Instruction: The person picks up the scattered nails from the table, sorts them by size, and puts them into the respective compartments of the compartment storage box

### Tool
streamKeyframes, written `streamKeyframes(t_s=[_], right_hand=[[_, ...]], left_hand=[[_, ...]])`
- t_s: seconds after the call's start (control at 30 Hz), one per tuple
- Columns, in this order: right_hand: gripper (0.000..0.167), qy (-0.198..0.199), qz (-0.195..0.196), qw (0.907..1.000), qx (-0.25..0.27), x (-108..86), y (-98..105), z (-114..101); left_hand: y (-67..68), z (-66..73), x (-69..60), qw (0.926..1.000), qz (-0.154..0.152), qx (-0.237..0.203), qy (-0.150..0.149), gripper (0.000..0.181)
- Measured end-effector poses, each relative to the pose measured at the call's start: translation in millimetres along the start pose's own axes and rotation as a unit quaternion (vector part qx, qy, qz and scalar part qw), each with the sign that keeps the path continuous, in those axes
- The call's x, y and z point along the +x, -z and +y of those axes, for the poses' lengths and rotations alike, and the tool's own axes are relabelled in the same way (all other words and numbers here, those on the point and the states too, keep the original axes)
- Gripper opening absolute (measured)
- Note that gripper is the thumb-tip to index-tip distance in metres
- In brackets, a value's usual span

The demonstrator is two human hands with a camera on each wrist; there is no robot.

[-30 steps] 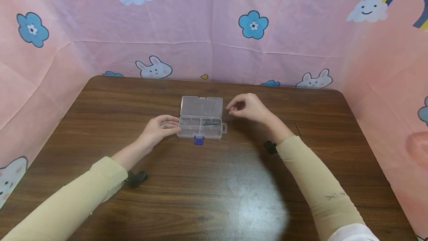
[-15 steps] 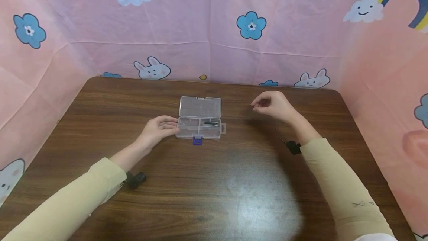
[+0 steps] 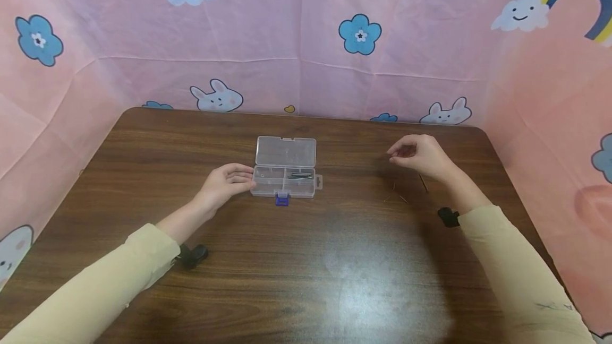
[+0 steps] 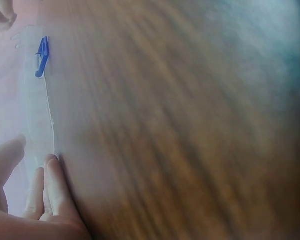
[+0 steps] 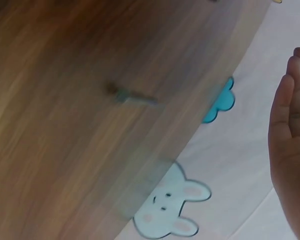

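A clear plastic compartment box lies on the table with its lid laid back and its blue clasp hanging at the front. Several thin dark metal pins lie in its back right compartment. My left hand touches the box's left end, with thumb and fingers fairly straight; the left wrist view shows the fingertips against the box edge. To the right, my right hand hovers over the table, fingers loosely bent, nothing visible between them. Below it lie a longer thin brown pin and a smaller pin.
A brown wooden table is enclosed by pink patterned cloth at the back and sides. A black wrist camera sits under the right wrist. One blurred pin-like object shows in the right wrist view.
My right hand has moved from beside the box's lid to the right, over the loose pins. My left hand stays at the box.
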State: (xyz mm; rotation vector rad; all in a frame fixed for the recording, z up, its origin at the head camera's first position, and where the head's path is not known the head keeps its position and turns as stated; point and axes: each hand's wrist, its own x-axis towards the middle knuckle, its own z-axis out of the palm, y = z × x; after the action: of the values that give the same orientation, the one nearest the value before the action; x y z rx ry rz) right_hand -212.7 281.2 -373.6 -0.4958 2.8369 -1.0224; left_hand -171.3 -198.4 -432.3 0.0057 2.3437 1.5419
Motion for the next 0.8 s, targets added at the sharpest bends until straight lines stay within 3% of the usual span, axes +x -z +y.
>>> streamKeyframes(t_s=[0.37, 0.8], right_hand=[[0.016, -0.009, 0.021, 0.9992, -0.033, -21.5, 11, 26], [0.016, -0.045, 0.019, 0.9986, -0.022, -40.3, 18, 47]], left_hand=[[0.6, -1.2, 0.4, 1.0000, -0.003, -0.001, 0.000, 0.054], [0.9, -0.3, 1.1, 1.0000, -0.004, 0.002, 0.000, 0.053]])
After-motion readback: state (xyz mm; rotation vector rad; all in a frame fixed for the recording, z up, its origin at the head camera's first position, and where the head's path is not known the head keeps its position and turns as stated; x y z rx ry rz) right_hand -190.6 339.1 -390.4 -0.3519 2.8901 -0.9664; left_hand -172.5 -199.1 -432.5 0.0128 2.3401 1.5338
